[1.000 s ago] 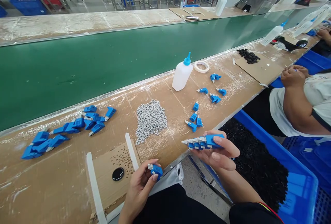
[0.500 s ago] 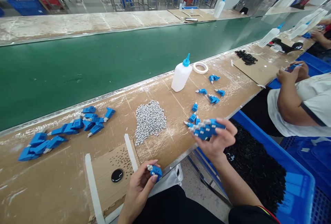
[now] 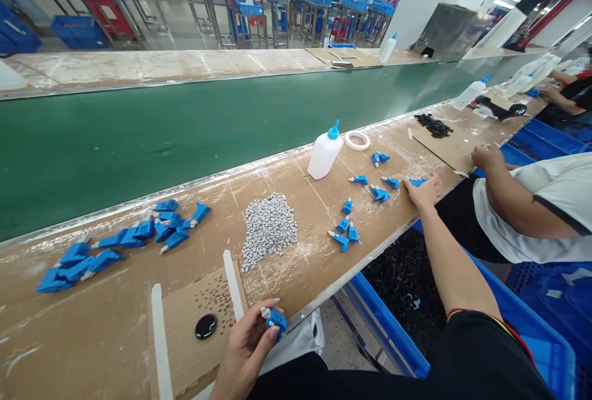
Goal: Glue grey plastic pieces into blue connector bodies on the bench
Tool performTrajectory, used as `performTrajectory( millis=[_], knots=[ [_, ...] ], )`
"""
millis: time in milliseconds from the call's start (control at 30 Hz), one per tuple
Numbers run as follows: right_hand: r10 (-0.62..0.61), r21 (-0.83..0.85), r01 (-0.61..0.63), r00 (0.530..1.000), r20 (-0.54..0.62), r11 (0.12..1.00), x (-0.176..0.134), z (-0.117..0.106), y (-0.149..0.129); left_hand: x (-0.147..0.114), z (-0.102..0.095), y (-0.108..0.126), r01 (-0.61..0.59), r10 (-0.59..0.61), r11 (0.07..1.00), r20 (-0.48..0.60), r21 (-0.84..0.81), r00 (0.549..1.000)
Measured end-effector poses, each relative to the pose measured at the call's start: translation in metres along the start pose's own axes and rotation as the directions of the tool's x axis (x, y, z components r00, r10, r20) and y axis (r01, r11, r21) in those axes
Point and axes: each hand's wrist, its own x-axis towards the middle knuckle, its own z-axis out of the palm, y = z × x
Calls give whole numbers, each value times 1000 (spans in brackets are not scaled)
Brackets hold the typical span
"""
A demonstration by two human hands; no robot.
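Note:
My left hand (image 3: 250,347) pinches a small blue plastic piece (image 3: 276,321) with light grey bits on it, just off the table's front edge. Stretched out to the right, my right hand (image 3: 425,193) rests at the tabletop with thumb and fingers around several blue plastic pieces (image 3: 417,182), partly covered by the hand. Scattered left of that hand are more blue pieces (image 3: 379,193). A pile of small light grey bits (image 3: 269,230) lies mid-table. Close to my left hand, a round black blob of glossy liquid (image 3: 206,326) sits on taped cardboard (image 3: 185,357).
Another heap of blue pieces (image 3: 132,233) lies left. A white squeeze bottle (image 3: 325,155) and a tape roll (image 3: 357,140) stand near the green conveyor belt (image 3: 208,122). Below the edge is a blue bin (image 3: 550,351) of black parts. A co-worker's arm (image 3: 499,193) is at right.
My right hand has carried its cluster of blue pieces rightward and away from me, down to the tabletop near the co-worker. My left hand keeps its piece. The view has tilted up.

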Motion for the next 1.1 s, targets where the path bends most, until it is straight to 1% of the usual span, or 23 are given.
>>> performTrajectory(
  millis=[67, 100, 133, 200, 267, 333, 367, 567, 700, 833, 900, 933, 1033, 1100],
  knots=[
    [27, 33, -26, 999, -20, 999, -6, 8, -1, 0, 1, 0, 3, -3, 1000, -9, 4, 1000],
    [14, 72, -12, 1000, -28, 997, -11, 13, -1, 0, 1, 0, 5, -5, 1000, -15, 4, 1000],
    [-23, 114, 25, 1000, -21, 993, -18, 20, -2, 0, 1, 1, 7, -6, 1000, -21, 4, 1000],
    [-134, 186, 125, 990, 40, 975, -33, 32, -2, 1, 2, 2, 8, -8, 1000, -31, 5, 999],
    [-211, 194, 180, 966, 151, 964, -44, 42, -3, 1, 3, 3, 7, -7, 1000, -34, 14, 999],
    [-218, 158, 185, 950, 224, 970, -50, 46, -3, 1, 3, 4, 5, -4, 1000, -35, 25, 999],
    [-219, 144, 190, 949, 228, 971, -52, 46, -3, 1, 2, 4, 6, -5, 1000, -35, 27, 999],
    [-273, 132, 261, 959, 75, 956, -69, 42, 0, 2, 1, 2, 14, -14, 1000, -13, 16, 1000],
    [-329, 185, 318, 944, 30, 930, -84, 38, -1, 1, 0, 1, 6, -6, 1000, -4, 6, 1000],
    [-390, 267, 384, 920, -31, 884, -102, 25, -10, 1, 0, 0, -8, 8, 1000, -6, -18, 1000],
    [-453, 279, 468, 883, -120, 838, -116, 14, -20, 1, 0, 0, -9, 9, 1000, -3, -26, 1000],
    [-494, 280, 526, 851, -182, 803, -124, 7, -27, 1, 1, 0, -8, 8, 1000, -2, -24, 1000],
    [-588, 269, 697, 710, -387, 665, -151, -14, -52, 1, 0, 1, -8, 8, 1000, -2, 4, 1000],
    [-589, 249, 763, 627, -510, 597, -167, -27, -69, 1, 0, 2, -8, 8, 1000, 8, 15, 1000]
  ],
)
